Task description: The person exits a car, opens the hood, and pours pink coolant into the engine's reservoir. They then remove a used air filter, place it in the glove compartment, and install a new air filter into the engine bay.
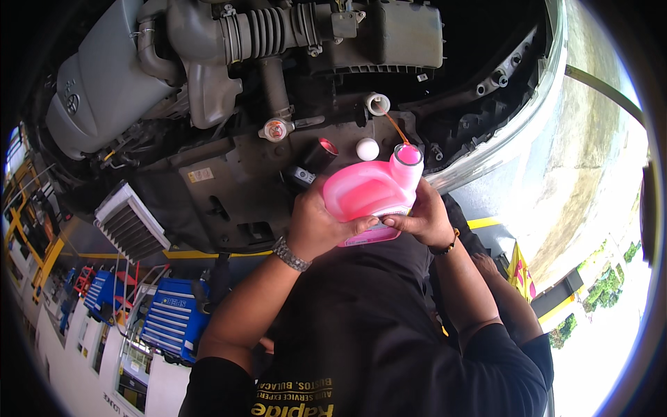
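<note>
The head view looks down into an open engine bay [292, 139], with the person's dark shirt filling the lower middle of the picture.

Both hands hold a pink translucent jug [372, 191] of pink liquid just in front of the chest, over the front edge of the engine bay. The left hand [321, 226], with a metal watch [290, 254] at the wrist, wraps the jug's lower left side, its fingers [354, 226] clamped around the body and the thumb across the front. The right hand [425, 217], wearing a thin bracelet [445, 246], grips the lower right side, its fingers closed on the jug's base near a label.

The jug is tilted with its open neck [408, 154] pointing up and away toward the engine. A thin stream of orange-pink liquid [396, 127] runs between the neck and a small white filler opening [377, 103] on the far side of the front panel.

A white round cap [367, 149] lies on the black front panel [229, 187] just left of the jug's neck. A dark tube with a pink-lit mouth [323, 149] stands just left of that cap. A radiator cap with a coloured label [276, 129] sits further left. The grey engine cover [104, 83] fills the upper left corner of the bay, and a ribbed black intake hose [267, 31] runs along the top edge.

Blue tool cabinets [170, 323] stand at the lower left.
</note>
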